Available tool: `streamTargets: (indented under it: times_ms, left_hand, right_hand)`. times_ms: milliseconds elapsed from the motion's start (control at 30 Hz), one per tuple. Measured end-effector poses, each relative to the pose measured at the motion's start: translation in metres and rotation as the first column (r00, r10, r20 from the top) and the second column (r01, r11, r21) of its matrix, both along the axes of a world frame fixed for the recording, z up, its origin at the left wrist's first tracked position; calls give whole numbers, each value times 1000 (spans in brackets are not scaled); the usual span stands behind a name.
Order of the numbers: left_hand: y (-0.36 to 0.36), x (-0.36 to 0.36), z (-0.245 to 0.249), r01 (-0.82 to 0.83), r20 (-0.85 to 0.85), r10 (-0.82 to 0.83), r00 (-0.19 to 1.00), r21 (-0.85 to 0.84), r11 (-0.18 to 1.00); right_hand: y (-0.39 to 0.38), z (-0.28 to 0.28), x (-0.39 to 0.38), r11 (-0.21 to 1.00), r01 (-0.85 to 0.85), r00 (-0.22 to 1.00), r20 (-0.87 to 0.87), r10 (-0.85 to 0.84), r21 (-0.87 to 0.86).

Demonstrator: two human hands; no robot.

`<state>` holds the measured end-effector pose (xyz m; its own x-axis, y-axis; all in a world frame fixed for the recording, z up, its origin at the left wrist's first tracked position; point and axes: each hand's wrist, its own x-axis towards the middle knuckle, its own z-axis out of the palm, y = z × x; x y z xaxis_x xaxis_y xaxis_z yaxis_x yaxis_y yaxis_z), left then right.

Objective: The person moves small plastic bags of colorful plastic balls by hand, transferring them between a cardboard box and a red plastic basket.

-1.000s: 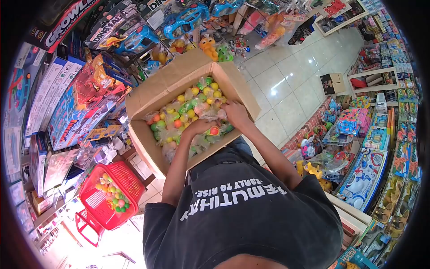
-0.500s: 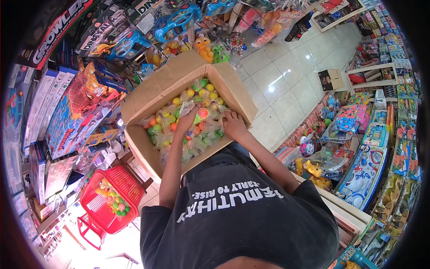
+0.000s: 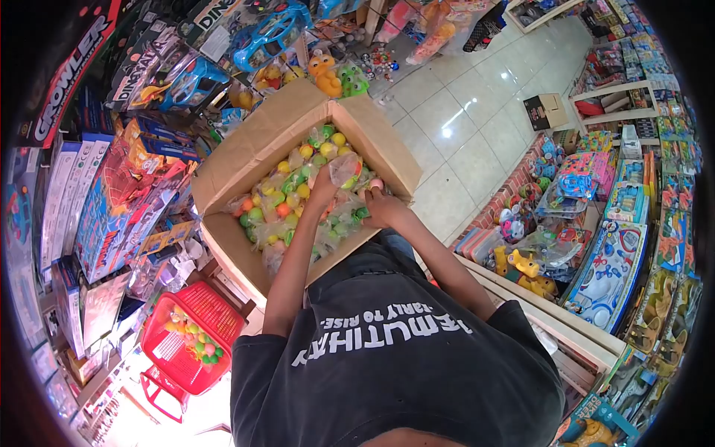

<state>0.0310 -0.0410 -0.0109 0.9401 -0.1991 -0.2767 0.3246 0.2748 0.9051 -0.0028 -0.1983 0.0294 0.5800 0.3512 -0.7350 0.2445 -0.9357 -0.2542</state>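
A large open cardboard box stands in front of my body, filled with small colourful balls in clear plastic bags. Inside it, my left hand is closed on a clear bag of balls with yellow, green and orange ones showing. My right hand is at the box's right side, fingers curled on another bag, where a pink ball shows at the fingertips. Its exact grip is partly hidden.
To the lower left, a red plastic basket holds more colourful balls. Boxed toys crowd the left side. Packaged toys line the right shelf, beside the tiled floor. Orange and green toy figures stand behind the box.
My left hand has moved right and slightly up within the box, with the bag. The fingers of my right hand have gone from lying over the bags to curling around one.
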Motion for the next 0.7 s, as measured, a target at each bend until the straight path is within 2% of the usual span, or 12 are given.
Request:
streamTargets:
  times_ms: [133, 200, 233, 300, 333, 400, 500, 533, 600, 700]
  left_hand:
    - [-15, 7, 4, 90, 90, -100, 991, 111, 990]
    - [-20, 10, -17, 304, 182, -372, 910, 318, 898]
    - [-22, 10, -25, 306, 186, -376, 908, 319, 897]
    - [-24, 7, -31, 206, 343, -409, 846, 498, 843]
    - [-23, 6, -30, 207, 343, -410, 845, 498, 842]
    - [-18, 3, -30, 108, 375, -433, 819, 641, 760]
    - [-13, -1, -30, 108, 323, -399, 858, 645, 756]
    - [-13, -1, -29, 108, 323, -399, 858, 646, 756]
    - [-13, -3, -28, 125, 295, -317, 901, 523, 843]
    - [-17, -3, -35, 66, 345, -330, 879, 596, 800]
  right_hand:
    - [-3, -1, 0, 999, -1, 1000, 28, 0, 40]
    - [-5, -2, 2, 997, -21, 999, 42, 18, 68]
    - [-7, -1, 5, 996, -41, 999, 39, 38, 82]
    - [-12, 2, 7, 994, -58, 998, 39, 54, 93]
    - [-13, 4, 7, 994, -40, 998, 57, 34, 100]
    - [-13, 3, 5, 993, -25, 997, 73, 16, 113]
    - [-12, 2, 5, 997, -46, 997, 59, 42, 68]
    - [-8, 7, 4, 999, -47, 998, 40, 47, 3]
    - [-7, 6, 2, 997, -53, 998, 19, 54, -62]
    - [-7, -9, 4, 993, -53, 999, -17, 52, -109]
